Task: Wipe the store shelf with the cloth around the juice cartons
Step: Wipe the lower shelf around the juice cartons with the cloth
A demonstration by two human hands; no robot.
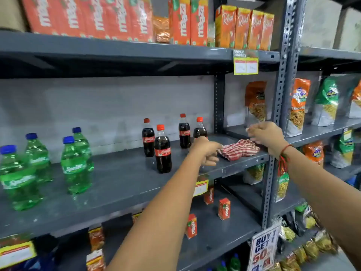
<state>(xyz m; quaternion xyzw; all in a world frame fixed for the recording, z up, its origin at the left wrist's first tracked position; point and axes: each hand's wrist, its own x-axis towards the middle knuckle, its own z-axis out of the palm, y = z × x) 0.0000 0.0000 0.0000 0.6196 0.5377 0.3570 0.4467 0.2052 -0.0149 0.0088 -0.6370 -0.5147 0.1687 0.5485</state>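
A red-and-white striped cloth lies bunched at the right end of the grey middle shelf. My left hand reaches in from the left, its fingers pinched on the cloth's left edge. My right hand hovers over the cloth's right end with its fingers loosely apart, holding nothing. Tall orange juice cartons and yellow-orange Real cartons stand on the top shelf. Three small orange juice cartons stand on the shelf below the cloth.
Several cola bottles stand just left of my left hand. Green Sprite bottles fill the shelf's left side. A perforated metal upright rises right of the cloth, with snack bags beyond. A price tag hangs above.
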